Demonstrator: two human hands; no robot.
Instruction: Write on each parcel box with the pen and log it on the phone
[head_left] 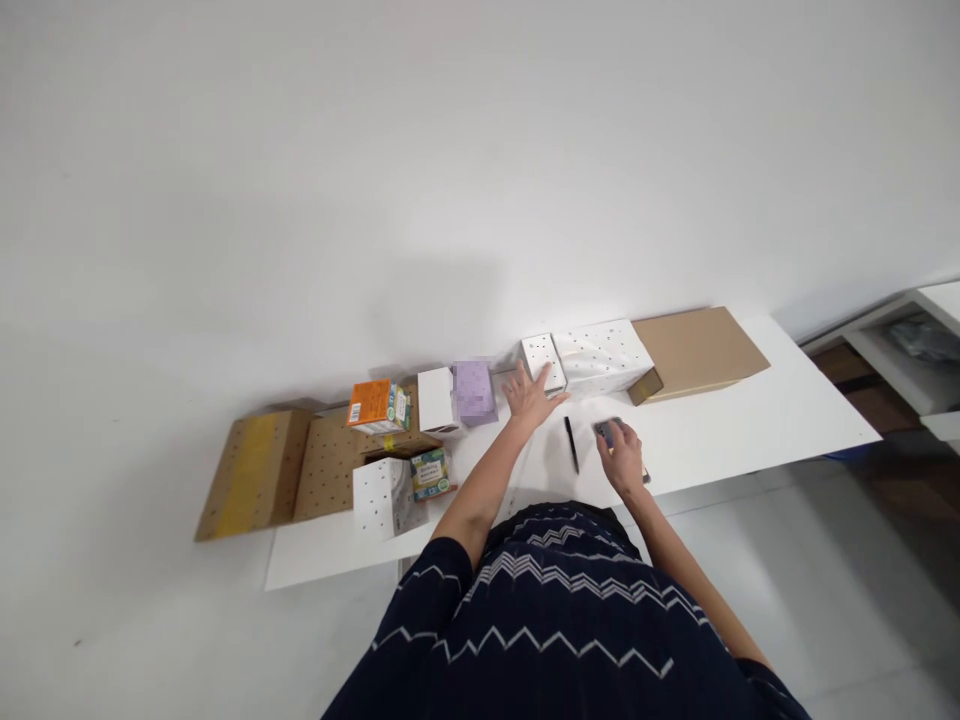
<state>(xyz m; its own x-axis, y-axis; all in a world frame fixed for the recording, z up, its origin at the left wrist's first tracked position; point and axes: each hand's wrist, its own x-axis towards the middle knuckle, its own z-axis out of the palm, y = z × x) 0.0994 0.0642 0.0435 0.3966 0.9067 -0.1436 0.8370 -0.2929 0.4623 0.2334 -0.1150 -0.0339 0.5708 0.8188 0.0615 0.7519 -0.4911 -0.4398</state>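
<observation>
My left hand (pixel 529 398) reaches over the front of a small white box (pixel 541 357) with dark dots, its fingers spread. One fingertip overlaps the box's top; whether it presses on it I cannot tell. On the white table (pixel 712 440), my right hand (pixel 624 458) has its fingers curled over a grey phone-like object (pixel 601 429), which it partly hides. Between the two hands lies a black pen (pixel 571 444). A longer white dotted box (pixel 604 355) adjoins the small one on the right.
Further right are a flat brown carton (pixel 701 350) and a small brown box (pixel 646 386). Leftward stand a purple box (pixel 474 390), a plain white box (pixel 437 398), an orange box (pixel 371 403), a green box (pixel 431 474), a dotted white box (pixel 375 497) and a taped carton (pixel 251 470).
</observation>
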